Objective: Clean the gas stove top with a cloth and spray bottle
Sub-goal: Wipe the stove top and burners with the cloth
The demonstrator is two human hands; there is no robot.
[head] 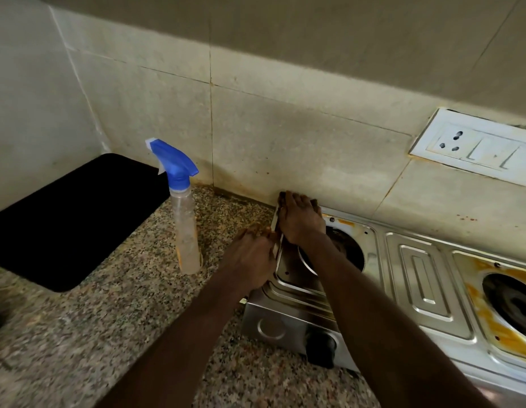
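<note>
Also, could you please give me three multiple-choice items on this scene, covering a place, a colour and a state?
1. Where is the spray bottle? A on a shelf; B on the counter left of the stove; C in a hand.
2. Its spray head is: A red; B green; C blue.
3. The metal round the right burner is: A stained orange; B spotless; C under a pot.
1 B: it stands upright beside the stove. 2 C: plainly blue. 3 A: orange marks ring the opening.
</note>
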